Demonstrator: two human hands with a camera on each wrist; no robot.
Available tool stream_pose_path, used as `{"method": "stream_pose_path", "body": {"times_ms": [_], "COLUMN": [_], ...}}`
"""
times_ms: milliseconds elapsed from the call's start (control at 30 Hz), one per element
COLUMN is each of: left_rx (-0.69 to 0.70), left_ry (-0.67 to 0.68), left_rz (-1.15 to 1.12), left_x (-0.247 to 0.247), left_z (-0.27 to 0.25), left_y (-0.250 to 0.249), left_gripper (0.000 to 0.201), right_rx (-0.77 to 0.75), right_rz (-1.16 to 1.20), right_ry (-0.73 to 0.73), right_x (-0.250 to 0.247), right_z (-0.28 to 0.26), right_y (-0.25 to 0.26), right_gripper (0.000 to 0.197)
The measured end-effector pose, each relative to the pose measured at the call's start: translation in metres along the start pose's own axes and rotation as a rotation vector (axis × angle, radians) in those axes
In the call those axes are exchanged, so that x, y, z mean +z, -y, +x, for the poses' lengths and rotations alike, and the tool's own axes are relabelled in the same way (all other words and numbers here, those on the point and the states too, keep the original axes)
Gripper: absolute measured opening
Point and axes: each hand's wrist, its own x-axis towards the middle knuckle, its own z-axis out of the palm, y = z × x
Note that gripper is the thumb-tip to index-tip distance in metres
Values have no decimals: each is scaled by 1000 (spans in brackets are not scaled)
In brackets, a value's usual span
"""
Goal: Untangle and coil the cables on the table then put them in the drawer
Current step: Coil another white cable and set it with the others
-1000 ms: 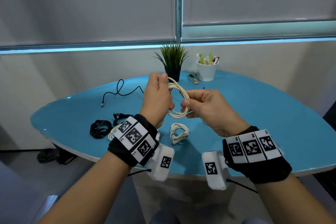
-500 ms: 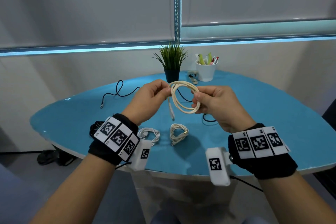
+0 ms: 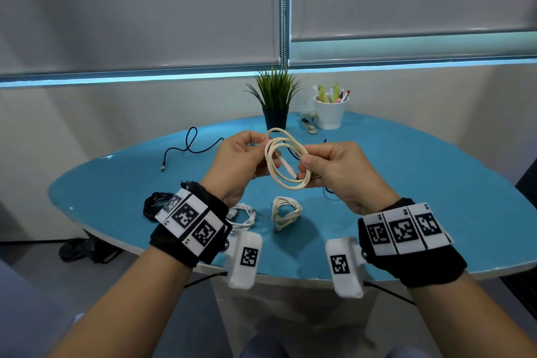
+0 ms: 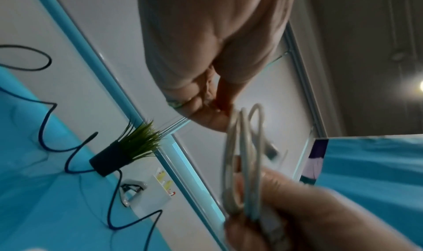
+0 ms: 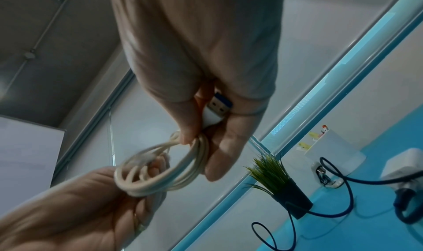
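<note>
A cream cable (image 3: 286, 163) is wound into a loose coil and held in the air above the blue table (image 3: 406, 183). My left hand (image 3: 241, 160) pinches the coil's left side. My right hand (image 3: 325, 167) grips its right side, with the USB plug (image 5: 216, 110) tucked between fingers and thumb. The coil (image 4: 243, 164) shows edge-on in the left wrist view, and as a ring (image 5: 160, 168) in the right wrist view. On the table lie a coiled cream cable (image 3: 286, 212), a coiled white cable (image 3: 242, 213), a coiled black cable (image 3: 157, 205) and a loose dark cable (image 3: 189, 148).
A potted plant (image 3: 274, 102), a white cup of pens (image 3: 329, 110) and a small stapler (image 3: 309, 125) stand at the table's far edge. A white charger (image 5: 403, 166) with a dark cable lies to the right. No drawer is in view.
Both hands have drawn apart and turned the coil to face me. The free end that hung from the left hand now lies inside the ring. The left wrist has dropped lower.
</note>
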Motion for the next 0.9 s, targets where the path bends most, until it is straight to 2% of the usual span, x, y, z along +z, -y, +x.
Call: {"method": "stream_pose_path", "body": {"times_ms": [133, 300, 400, 500, 633, 733, 833, 900], "left_rx": [-21, -91, -79, 6, 99, 140, 100, 21], "left_ry": [-27, 12, 14, -18, -37, 7, 59, 126], "left_rz": [-122, -185, -75, 78, 262, 415, 450, 354], "left_x": [-2, -4, 0, 3, 4, 4, 4, 3], "left_z": [1, -1, -4, -5, -2, -2, -1, -3], "left_y": [-3, -6, -6, -4, 0, 3, 6, 3], "left_gripper": [11, 10, 13, 16, 13, 16, 23, 16], "right_rx": [-5, -19, -51, -79, -74, -81, -99, -120], "right_rz": [-62, -45, -58, -89, -80, -104, -147, -118], "right_ry": [13, -35, -109, -143, -115, -69, -36, -27], "right_x": [1, 2, 1, 0, 1, 1, 1, 1], "right_z": [1, 4, 7, 9, 7, 5, 4, 4], "right_y": [-5, -7, -9, -9, -9, -8, -7, -8], "right_gripper": [20, 19, 24, 25, 19, 19, 18, 31]}}
